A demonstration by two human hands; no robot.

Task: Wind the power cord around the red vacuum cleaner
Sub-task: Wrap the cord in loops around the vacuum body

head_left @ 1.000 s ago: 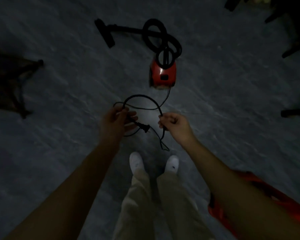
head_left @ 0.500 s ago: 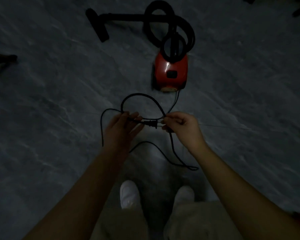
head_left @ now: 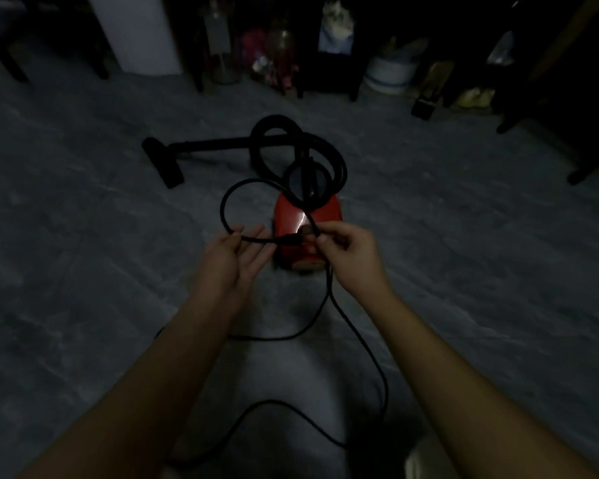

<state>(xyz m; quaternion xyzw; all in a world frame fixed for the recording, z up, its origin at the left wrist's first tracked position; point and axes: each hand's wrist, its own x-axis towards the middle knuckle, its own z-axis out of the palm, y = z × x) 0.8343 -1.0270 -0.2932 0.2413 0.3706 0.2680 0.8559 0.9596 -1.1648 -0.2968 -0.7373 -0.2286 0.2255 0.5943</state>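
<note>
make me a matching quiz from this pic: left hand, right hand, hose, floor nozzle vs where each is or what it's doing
1 left hand
2 right hand
3 hose
4 floor nozzle

a on the floor, left of the red vacuum cleaner
b pinches the power cord
c coiled at the vacuum's far end
d fingers straight, cord lying across them

Pairs: 1-d, 2-b, 3-c, 4-a

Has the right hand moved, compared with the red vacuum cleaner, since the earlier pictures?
Yes. The right hand came toward the red vacuum cleaner: bare floor lay between them before, now it overlaps the cleaner's near end in view.
</note>
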